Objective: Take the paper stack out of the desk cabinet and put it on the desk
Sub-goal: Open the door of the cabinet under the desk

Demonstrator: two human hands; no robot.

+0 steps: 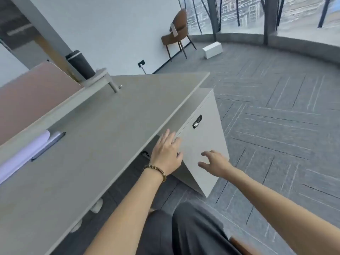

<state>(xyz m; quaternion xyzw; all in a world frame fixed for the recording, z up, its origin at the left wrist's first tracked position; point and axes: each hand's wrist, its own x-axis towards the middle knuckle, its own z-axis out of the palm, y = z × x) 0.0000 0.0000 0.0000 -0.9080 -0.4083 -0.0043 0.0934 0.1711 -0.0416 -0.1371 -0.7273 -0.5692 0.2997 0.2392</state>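
The step in hand looks like the very first one: getting the desk cabinet (200,144) open. The white cabinet stands under the right end of the counter (103,129), its door shut as far as can be seen, with a small black combination lock (197,121) near the door's upper edge. The left hand (166,153), a beaded bracelet (156,171) on its wrist, lies against the door's left edge just below the counter's lip, its fingers (170,137) spread and reaching toward the seam; whether the tips have hooked behind the edge cannot be told. The right hand (215,162) hovers in front of the door's lower face, fingers loose and parted, holding nothing. The paper stack is not in view; by the task it should be inside the cabinet, behind the closed door. On the counter's far left lie some white sheets (22,155) with a dark pen (48,146) beside them, and a dark tumbler (81,64) stands on a raised shelf at the back. The next move probably calls for a firm purchase on the door's edge and a pull outward, provided the lock is not engaged, with the right hand free to steady the door or reach in once the inside shows.
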